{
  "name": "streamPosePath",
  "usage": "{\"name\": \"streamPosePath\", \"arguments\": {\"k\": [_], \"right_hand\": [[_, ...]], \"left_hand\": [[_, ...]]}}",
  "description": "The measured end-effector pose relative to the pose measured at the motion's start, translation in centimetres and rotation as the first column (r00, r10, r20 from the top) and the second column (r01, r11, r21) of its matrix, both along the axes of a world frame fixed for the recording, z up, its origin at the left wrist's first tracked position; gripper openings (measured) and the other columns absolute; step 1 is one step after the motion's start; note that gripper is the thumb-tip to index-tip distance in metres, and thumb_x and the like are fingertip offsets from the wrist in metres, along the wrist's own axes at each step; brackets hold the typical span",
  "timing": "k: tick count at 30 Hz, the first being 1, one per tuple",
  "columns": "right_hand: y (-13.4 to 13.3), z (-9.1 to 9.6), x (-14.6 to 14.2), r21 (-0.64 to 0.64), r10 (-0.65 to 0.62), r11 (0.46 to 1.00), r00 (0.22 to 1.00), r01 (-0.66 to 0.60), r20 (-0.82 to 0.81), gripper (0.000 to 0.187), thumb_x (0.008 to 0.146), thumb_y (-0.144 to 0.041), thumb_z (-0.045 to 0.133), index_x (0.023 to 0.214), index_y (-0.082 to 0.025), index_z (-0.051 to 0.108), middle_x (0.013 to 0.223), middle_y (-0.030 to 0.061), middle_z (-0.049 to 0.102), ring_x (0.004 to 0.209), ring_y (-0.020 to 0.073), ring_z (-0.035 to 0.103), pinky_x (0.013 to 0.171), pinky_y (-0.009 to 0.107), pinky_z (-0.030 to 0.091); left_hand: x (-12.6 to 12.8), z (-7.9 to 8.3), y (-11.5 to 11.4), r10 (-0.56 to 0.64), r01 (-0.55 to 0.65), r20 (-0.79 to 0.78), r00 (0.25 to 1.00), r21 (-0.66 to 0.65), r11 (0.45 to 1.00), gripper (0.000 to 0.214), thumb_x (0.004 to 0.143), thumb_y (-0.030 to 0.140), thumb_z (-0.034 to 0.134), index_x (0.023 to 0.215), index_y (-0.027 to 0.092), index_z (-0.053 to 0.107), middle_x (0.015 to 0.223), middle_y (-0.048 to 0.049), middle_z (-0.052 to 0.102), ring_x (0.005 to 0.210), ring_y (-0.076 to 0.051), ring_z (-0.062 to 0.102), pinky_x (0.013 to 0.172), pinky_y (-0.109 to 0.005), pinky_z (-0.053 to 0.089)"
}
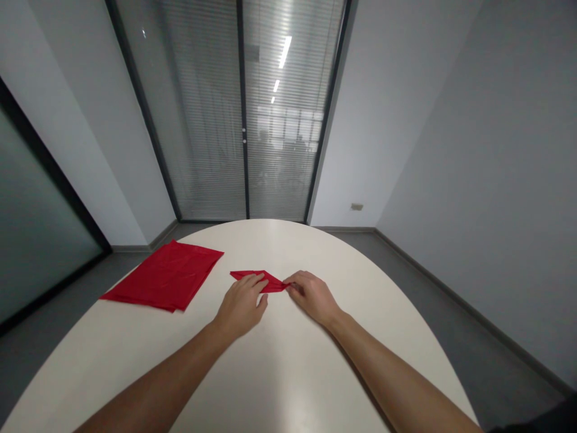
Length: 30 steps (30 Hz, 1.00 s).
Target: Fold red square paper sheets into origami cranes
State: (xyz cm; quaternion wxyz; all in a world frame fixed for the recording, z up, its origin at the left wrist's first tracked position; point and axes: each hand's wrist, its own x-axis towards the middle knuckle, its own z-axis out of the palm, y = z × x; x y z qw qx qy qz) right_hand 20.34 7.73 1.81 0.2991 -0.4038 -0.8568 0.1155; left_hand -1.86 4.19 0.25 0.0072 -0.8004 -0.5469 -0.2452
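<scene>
A small folded piece of red paper lies on the white table between my hands, narrowing to a point at its right end. My left hand rests on its left part with fingers stretched flat and thumb apart. At the right tip, my right hand pinches the paper between thumb and fingers. The paper's underside is hidden, and so is the part beneath my left fingers.
A stack of red sheets lies at the left of the rounded white table, reaching its left edge. Beyond the table stand glass panels with blinds. Grey walls rise at both sides.
</scene>
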Motion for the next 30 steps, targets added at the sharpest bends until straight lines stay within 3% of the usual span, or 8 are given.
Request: {"name": "streamPosePath", "arguments": {"k": [11, 18, 21, 26, 30], "right_hand": [[0.1, -0.1, 0.0, -0.028, -0.080, 0.997, 0.989, 0.077, -0.125, 0.018, 0.099, -0.027, 0.051, 0.104, -0.023, 0.067, 0.100, 0.0055, 0.072, 0.095, 0.0207, 0.065, 0.086, 0.034, 0.049], [0.5, -0.4, -0.2, -0.146, -0.093, 0.988, 0.926, 0.041, -0.366, 0.021, 0.101, -0.036, 0.047, 0.104, -0.023, 0.063, 0.102, 0.0044, 0.071, 0.091, 0.0191, 0.066, 0.079, 0.030, 0.051], [0.7, -0.6, -0.2, -0.198, -0.114, 0.980, 0.893, 0.029, -0.435, 0.023, 0.100, -0.040, 0.048, 0.103, -0.022, 0.062, 0.098, 0.0049, 0.071, 0.086, 0.0188, 0.066, 0.073, 0.029, 0.051], [1.1, -0.9, -0.2, -0.239, -0.158, 0.971, 0.829, 0.030, -0.537, 0.029, 0.097, -0.045, 0.051, 0.104, -0.020, 0.063, 0.093, 0.0063, 0.071, 0.084, 0.0195, 0.066, 0.071, 0.029, 0.050], [1.3, -0.9, -0.3, -0.273, -0.166, 0.962, 0.796, 0.001, -0.582, 0.028, 0.095, -0.045, 0.055, 0.101, -0.019, 0.063, 0.094, 0.0076, 0.071, 0.089, 0.0208, 0.066, 0.068, 0.028, 0.050]], "left_hand": [[0.3, 0.9, -0.3, -0.038, 0.037, 0.057, 0.998, 0.021, 0.999, 0.034, 0.090, 0.020, 0.056, 0.123, 0.023, 0.066, 0.125, -0.0065, 0.070, 0.118, -0.026, 0.061, 0.105, -0.044, 0.046], [0.5, 1.4, -0.5, -0.039, 0.036, 0.061, 0.997, 0.045, 0.998, 0.029, 0.095, 0.030, 0.054, 0.121, 0.023, 0.066, 0.117, -0.0070, 0.073, 0.112, -0.027, 0.063, 0.100, -0.044, 0.048], [0.4, 1.4, -0.4, -0.050, 0.046, 0.072, 0.996, 0.051, 0.998, 0.027, 0.095, 0.027, 0.054, 0.118, 0.022, 0.067, 0.114, -0.0067, 0.074, 0.108, -0.026, 0.065, 0.098, -0.041, 0.048], [0.2, 1.4, -0.4, 0.055, -0.072, 0.205, 0.977, 0.074, 0.995, 0.022, 0.098, 0.031, 0.051, 0.109, 0.023, 0.068, 0.102, -0.0041, 0.076, 0.090, -0.022, 0.071, 0.084, -0.033, 0.052], [0.1, 1.2, -0.4, 0.145, -0.158, 0.276, 0.950, 0.025, 0.987, 0.024, 0.097, 0.039, 0.053, 0.113, 0.024, 0.065, 0.098, -0.0028, 0.077, 0.083, -0.022, 0.073, 0.075, -0.030, 0.052]]}}
